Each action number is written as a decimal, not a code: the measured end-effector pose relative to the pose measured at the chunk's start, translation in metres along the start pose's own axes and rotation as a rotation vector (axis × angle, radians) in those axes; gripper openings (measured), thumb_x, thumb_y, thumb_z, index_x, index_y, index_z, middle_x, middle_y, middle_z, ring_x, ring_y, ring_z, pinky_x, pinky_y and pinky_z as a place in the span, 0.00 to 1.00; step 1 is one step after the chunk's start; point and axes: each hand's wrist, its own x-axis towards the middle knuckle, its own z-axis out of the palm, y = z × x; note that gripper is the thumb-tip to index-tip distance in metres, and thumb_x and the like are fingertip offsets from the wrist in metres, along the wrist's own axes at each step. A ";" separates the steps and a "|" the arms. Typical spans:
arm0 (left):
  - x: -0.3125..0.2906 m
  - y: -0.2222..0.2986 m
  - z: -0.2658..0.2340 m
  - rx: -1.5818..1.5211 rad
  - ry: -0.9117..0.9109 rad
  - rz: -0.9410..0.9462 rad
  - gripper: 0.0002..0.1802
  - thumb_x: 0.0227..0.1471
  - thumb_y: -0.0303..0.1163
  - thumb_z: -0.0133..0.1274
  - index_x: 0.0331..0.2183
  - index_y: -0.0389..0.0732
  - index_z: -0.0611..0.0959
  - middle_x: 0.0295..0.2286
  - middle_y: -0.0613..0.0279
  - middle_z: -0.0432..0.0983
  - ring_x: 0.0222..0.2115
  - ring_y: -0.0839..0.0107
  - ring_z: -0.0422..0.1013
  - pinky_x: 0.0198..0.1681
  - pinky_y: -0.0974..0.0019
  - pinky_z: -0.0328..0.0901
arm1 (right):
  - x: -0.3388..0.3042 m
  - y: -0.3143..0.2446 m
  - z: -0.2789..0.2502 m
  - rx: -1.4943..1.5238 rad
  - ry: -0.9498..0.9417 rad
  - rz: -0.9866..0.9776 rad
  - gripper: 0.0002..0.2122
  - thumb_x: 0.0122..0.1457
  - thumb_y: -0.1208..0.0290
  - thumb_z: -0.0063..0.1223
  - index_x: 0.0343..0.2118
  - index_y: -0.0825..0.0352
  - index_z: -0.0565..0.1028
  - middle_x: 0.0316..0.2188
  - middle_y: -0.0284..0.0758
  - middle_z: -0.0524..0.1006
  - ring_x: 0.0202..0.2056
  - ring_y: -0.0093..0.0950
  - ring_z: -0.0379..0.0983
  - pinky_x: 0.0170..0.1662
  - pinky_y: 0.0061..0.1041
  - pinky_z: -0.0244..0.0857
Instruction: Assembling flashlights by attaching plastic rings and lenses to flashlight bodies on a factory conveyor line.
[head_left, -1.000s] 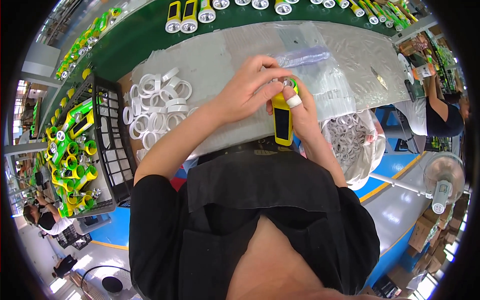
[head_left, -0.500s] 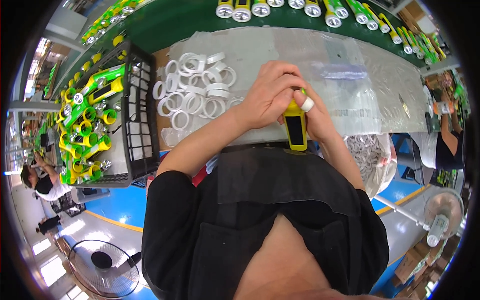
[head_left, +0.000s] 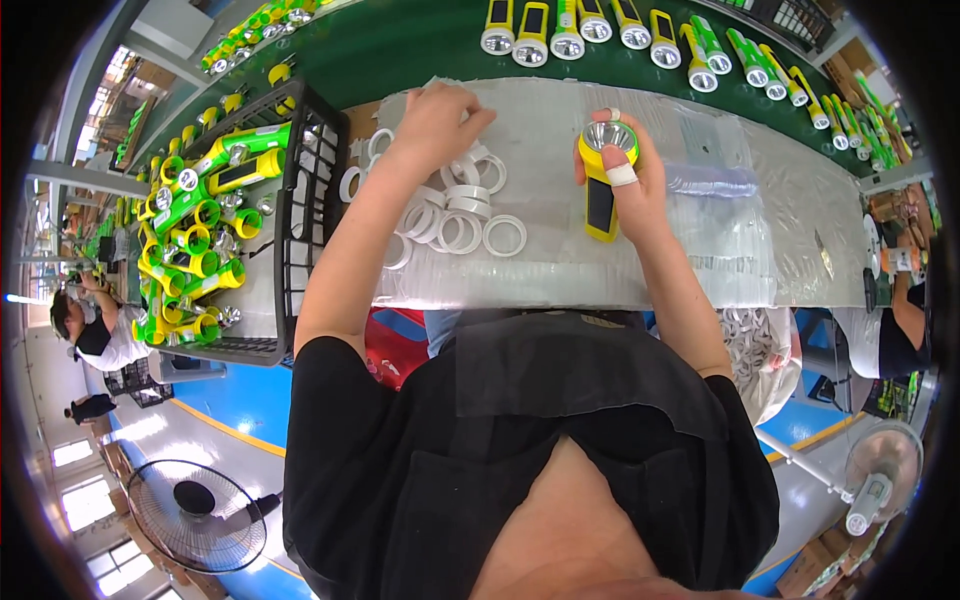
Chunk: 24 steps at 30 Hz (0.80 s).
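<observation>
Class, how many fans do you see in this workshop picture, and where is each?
2: a black fan at the lower left and a pale fan at the lower right. Others may be hidden.

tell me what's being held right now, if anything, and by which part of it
The right hand grips a yellow flashlight around its lamp head. Whether the left hand, by the white rings, holds anything cannot be told.

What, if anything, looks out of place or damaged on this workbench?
Mainly a rumpled, bluish strip of plastic, right of the flashlight in the right hand: it interrupts the flatter covering. The white rings lie in a loose heap; I see no clear damage.
</observation>
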 end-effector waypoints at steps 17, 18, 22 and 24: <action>0.000 0.046 0.049 -0.322 -0.087 0.287 0.17 0.44 0.41 0.62 0.36 0.43 0.81 0.34 0.56 0.74 0.39 0.58 0.71 0.40 0.55 0.65 | 0.000 0.001 -0.005 -0.021 0.070 -0.041 0.24 0.61 0.53 0.51 0.50 0.67 0.64 0.29 0.38 0.73 0.27 0.24 0.70 0.33 0.23 0.64; 0.002 0.046 0.047 -0.321 -0.087 0.288 0.17 0.44 0.41 0.62 0.36 0.43 0.81 0.34 0.56 0.74 0.39 0.58 0.71 0.40 0.55 0.65 | 0.000 0.001 -0.005 -0.021 0.071 -0.043 0.24 0.61 0.53 0.51 0.50 0.67 0.64 0.29 0.38 0.73 0.27 0.24 0.70 0.33 0.23 0.64; 0.013 0.060 0.005 -0.605 0.028 0.089 0.13 0.45 0.36 0.64 0.31 0.40 0.81 0.32 0.62 0.74 0.34 0.68 0.70 0.33 0.65 0.65 | 0.001 0.003 -0.009 0.042 0.028 -0.051 0.17 0.62 0.65 0.51 0.50 0.67 0.66 0.30 0.36 0.75 0.28 0.22 0.71 0.32 0.23 0.66; 0.010 0.066 -0.011 -1.017 0.086 0.023 0.11 0.45 0.28 0.65 0.32 0.40 0.81 0.33 0.65 0.74 0.30 0.78 0.67 0.29 0.74 0.61 | 0.001 0.003 -0.007 0.041 0.014 -0.058 0.17 0.62 0.65 0.50 0.50 0.67 0.66 0.30 0.36 0.74 0.28 0.22 0.71 0.32 0.23 0.66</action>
